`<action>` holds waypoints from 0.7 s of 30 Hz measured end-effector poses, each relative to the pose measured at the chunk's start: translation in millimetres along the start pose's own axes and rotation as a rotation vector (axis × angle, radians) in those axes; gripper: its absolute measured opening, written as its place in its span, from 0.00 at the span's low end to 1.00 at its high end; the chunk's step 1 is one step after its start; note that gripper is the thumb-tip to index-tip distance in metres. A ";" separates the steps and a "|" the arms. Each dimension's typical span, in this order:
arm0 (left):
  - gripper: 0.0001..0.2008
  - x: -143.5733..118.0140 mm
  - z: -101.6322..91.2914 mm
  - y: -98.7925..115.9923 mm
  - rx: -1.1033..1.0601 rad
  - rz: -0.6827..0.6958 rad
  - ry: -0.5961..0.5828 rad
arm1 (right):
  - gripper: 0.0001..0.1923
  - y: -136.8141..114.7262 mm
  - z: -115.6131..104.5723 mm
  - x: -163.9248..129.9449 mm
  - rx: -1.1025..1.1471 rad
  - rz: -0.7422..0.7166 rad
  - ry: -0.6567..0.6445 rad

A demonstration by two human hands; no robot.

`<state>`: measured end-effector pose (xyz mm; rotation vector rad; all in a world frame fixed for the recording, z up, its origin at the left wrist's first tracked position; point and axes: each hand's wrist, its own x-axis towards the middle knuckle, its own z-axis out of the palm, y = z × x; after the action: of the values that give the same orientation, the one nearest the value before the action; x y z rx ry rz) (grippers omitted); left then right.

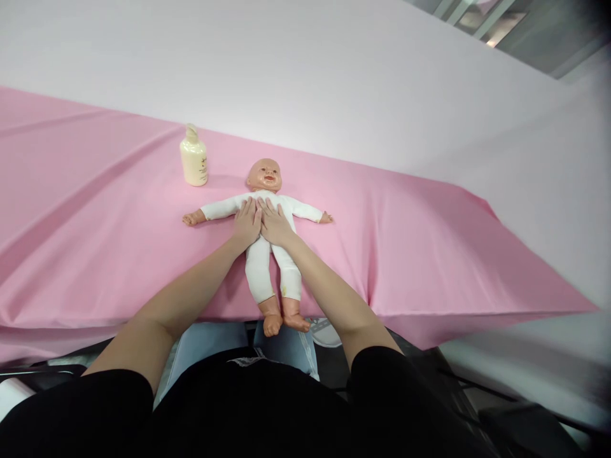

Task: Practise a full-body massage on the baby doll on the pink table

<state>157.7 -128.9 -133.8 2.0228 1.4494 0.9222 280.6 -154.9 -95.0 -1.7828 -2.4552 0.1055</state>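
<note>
A baby doll (260, 267) in a white bodysuit lies on its back on a pink cloth (95, 242), head away from me, arms spread, bare feet over the near edge. My left hand (247, 223) lies flat on the doll's chest and belly, fingers together and pointing toward its head. My right hand (274, 222) rests flat beside it on the same torso, the two hands touching at the middle. Neither hand grips anything. The doll's belly is hidden under my palms.
A cream pump bottle (193, 158) stands upright on the pink cloth, left of the doll's head. A white wall (334, 76) rises behind the table. My legs in blue jeans (210, 346) show below the near edge.
</note>
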 end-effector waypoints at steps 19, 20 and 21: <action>0.29 2.3 -3.0 -0.5 0.128 0.004 -0.028 | 0.34 11.0 5.9 -30.7 0.224 0.024 0.028; 0.29 2.6 -2.5 -0.5 0.130 0.003 -0.027 | 0.34 12.0 5.4 -27.9 0.223 0.037 0.031; 0.29 2.9 -2.2 -0.5 0.132 0.001 -0.027 | 0.34 13.0 4.9 -25.1 0.222 0.048 0.034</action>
<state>156.3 -126.0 -132.0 2.1217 1.5312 0.8159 299.9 -174.6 -102.5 -1.7331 -2.2761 0.3347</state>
